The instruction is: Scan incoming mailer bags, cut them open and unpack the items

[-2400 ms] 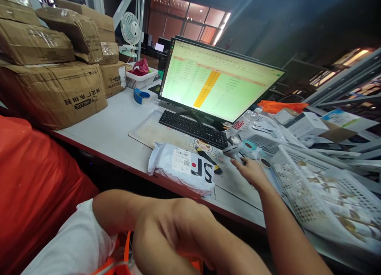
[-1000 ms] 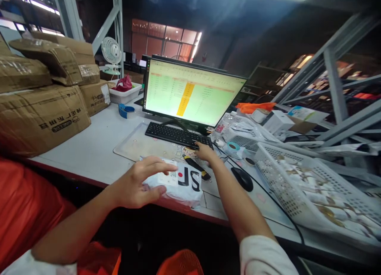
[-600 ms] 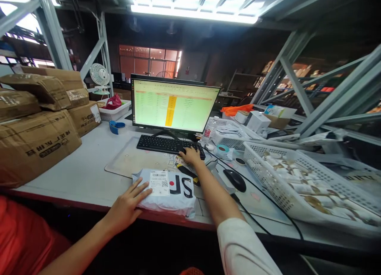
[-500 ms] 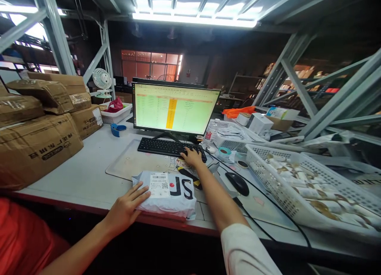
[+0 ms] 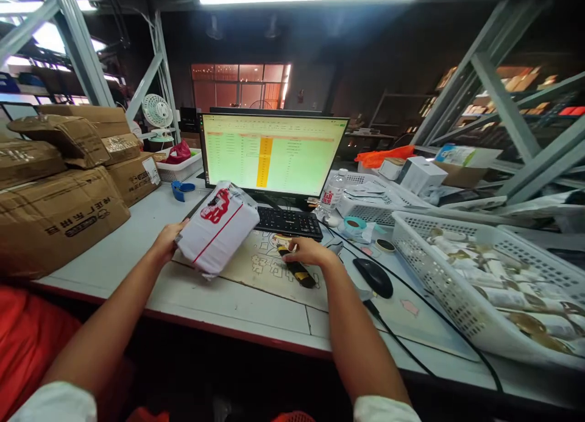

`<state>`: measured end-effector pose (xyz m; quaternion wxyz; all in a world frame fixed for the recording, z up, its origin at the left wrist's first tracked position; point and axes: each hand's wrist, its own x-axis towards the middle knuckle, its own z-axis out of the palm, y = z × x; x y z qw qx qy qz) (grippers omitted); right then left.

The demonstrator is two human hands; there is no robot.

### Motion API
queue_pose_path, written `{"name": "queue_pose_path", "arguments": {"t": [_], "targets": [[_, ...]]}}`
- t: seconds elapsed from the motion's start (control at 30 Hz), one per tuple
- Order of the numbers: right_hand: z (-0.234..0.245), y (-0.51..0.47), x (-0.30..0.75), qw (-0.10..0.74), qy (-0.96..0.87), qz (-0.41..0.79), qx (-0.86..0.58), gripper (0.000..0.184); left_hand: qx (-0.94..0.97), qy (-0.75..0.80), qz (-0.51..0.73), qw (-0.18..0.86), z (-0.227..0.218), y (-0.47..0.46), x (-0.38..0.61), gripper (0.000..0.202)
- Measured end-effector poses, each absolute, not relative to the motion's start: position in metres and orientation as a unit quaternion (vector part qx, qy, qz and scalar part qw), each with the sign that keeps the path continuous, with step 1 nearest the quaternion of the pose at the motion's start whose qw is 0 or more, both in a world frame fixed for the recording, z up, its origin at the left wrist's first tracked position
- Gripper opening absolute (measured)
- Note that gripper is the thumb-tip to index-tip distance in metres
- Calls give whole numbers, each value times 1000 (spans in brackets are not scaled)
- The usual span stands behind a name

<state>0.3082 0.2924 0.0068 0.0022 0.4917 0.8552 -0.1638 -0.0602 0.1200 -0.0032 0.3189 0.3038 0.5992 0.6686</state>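
Package (image 5: pixel 219 233) now lifted and tipped, red-printed side showing instead of label; right hand (image 5: pixel 311 251) off keyboard (image 5: pixel 290 222), so work's shifted to package and black-and-yellow tool (image 5: pixel 300 273). Left hand (image 5: pixel 169 242) pinches package's left edge, bulk right of fingers; right fingers curl over tool's upper end, grip unclear.

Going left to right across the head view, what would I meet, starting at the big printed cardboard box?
Big cardboard box → left hand → white parcel → right hand → black mouse → white perforated basket.
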Motion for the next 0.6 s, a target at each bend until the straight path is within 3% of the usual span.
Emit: {"name": "queue_pose_path", "arguments": {"t": [0.07,0.17,0.33,0.4,0.5,0.6], "targets": [[4,288,307,48,851,-166,496,48,280,601,661,351,-17,139,-63,35],[-1,287,302,49,842,-154,514,53,269,607,662,348,-45,152,-60,37],[-4,285,286,-10,843,-163,513,31,297,599,677,309,-69,151,-63,50],[-1,276,274,-87,833,-243,490,39,323,598,675,288,-68,149,-63,54],[9,251,253,-277,764,-431,393,53,361,602,668,246,-62,144,-53,56],[24,223,231,-410,738,-444,302,57,387,604,668,196,-55,139,-37,56]]}}
